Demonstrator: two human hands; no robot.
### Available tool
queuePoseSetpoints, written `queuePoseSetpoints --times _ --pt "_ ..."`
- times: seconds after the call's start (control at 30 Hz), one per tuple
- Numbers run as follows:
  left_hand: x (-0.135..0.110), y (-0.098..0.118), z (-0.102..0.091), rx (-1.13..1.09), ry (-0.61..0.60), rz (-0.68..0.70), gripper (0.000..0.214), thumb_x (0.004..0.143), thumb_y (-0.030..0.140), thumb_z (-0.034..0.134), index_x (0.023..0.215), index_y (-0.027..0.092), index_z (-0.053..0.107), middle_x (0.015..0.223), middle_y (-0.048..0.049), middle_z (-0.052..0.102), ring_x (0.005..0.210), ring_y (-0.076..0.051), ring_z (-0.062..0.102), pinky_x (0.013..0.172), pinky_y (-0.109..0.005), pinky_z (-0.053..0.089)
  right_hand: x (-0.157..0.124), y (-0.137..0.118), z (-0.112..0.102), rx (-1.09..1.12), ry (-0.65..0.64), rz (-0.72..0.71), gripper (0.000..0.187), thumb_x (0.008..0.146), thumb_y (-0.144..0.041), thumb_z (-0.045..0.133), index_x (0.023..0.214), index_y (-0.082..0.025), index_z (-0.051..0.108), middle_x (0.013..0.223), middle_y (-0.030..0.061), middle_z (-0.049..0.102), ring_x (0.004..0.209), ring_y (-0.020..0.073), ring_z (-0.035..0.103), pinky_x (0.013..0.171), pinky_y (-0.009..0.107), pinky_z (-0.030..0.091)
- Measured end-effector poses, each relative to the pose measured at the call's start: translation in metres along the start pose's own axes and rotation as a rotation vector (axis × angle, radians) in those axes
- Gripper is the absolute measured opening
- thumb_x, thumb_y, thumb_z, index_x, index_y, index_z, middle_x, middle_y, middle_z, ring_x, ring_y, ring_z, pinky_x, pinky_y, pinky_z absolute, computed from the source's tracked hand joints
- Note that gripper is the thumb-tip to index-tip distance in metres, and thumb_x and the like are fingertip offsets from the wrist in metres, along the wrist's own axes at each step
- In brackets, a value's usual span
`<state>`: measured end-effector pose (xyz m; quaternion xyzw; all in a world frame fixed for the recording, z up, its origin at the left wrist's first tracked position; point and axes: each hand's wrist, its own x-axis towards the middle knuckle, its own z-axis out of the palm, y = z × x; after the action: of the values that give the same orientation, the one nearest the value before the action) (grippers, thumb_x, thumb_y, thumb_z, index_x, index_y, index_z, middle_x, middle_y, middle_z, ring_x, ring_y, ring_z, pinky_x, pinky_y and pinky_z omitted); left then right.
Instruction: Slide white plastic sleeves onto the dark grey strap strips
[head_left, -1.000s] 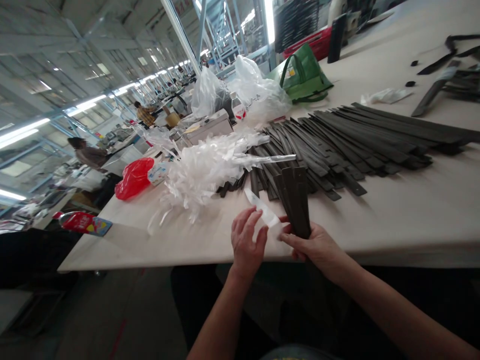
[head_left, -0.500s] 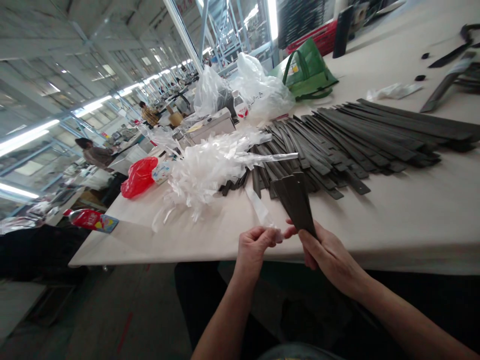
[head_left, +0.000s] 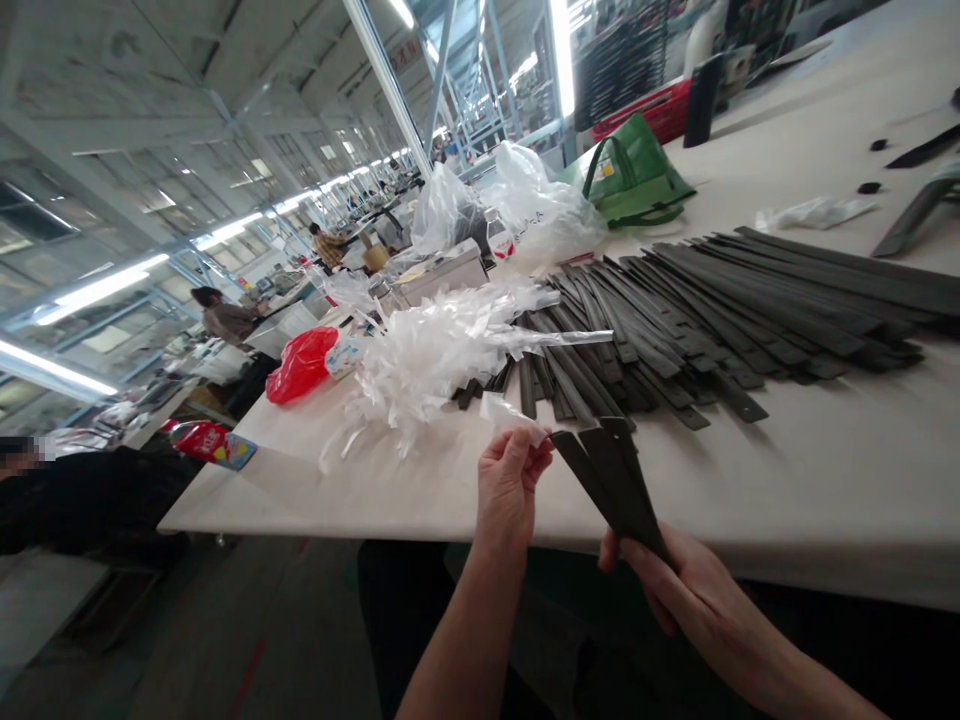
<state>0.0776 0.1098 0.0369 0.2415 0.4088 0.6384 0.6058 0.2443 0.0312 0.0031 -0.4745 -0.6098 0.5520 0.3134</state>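
My left hand (head_left: 512, 480) pinches a strip of white translucent film (head_left: 506, 412) between thumb and fingers. In my right hand (head_left: 679, 580) is a small fanned bundle of dark grey flat strips (head_left: 611, 475), gripped near the lower end. The upper ends of these strips spread apart, and one has a small hole. The leftmost strip's tip lies close to my left fingertips; whether they touch is hard to tell. Beyond my hands, many more dark strips (head_left: 750, 310) lie in a long row on the table, with a heap of white film strips (head_left: 427, 350) to their left.
On the pale table (head_left: 420, 500) are a red plastic bag (head_left: 302, 365), a red-labelled bottle (head_left: 210, 443) lying at the left edge, clear plastic bags (head_left: 525, 195) and a green bag (head_left: 637, 175). A person (head_left: 225, 318) sits at another workstation on the far left.
My right hand has lowered with the bundle, and its strips fan out wider. My left hand has risen slightly with the film, apart from the right hand. The head view has shifted a little.
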Motion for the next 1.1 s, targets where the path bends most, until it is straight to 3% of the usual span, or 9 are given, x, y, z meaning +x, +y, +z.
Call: queuePoseSetpoints --times 0.3,0.67,0.87,1.1 --pt "-0.002 0.003 0.003 0.002 -0.047 -0.033 0.03 0.058 0.036 0.085 0.068 0.015 0.067 0.069 -0.002 0.072 0.064 -0.012 0.067 0.067 -0.024 0.051 0.006 0.0 0.001 -0.097 -0.02 -0.016 0.051 0.095 -0.06 0.028 0.089 -0.019 0.056 0.059 -0.0022 0.049 0.048 0.0126 0.047 0.046 0.024 0.037" --pt "-0.006 0.003 -0.01 0.1 -0.048 -0.113 0.031 0.059 0.037 0.085 0.071 0.014 0.068 0.065 -0.0009 0.07 0.057 -0.01 0.064 0.061 -0.022 0.05 0.008 -0.008 0.001 -0.183 -0.049 -0.06 0.043 0.094 -0.054 0.034 0.081 -0.019 0.055 0.069 0.0018 0.058 0.059 0.0146 0.052 0.055 0.025 0.04" --pt "-0.009 0.005 -0.013 0.038 -0.069 -0.08 0.023 0.066 0.032 0.081 0.079 0.014 0.072 0.077 -0.0044 0.074 0.07 -0.013 0.068 0.069 -0.023 0.052 0.01 0.0 0.001 0.01 -0.141 0.027 0.049 0.095 -0.059 0.029 0.095 -0.018 0.056 0.079 0.0008 0.062 0.05 0.0106 0.049 0.047 0.023 0.041" --pt "-0.008 0.003 -0.012 0.036 -0.078 -0.002 0.02 0.067 0.03 0.081 0.074 0.013 0.073 0.074 -0.0039 0.074 0.069 -0.012 0.068 0.073 -0.023 0.053 0.01 0.0 0.001 -0.027 -0.179 0.059 0.051 0.094 -0.06 0.032 0.092 -0.017 0.059 0.073 0.0004 0.062 0.049 0.0113 0.053 0.046 0.023 0.042"
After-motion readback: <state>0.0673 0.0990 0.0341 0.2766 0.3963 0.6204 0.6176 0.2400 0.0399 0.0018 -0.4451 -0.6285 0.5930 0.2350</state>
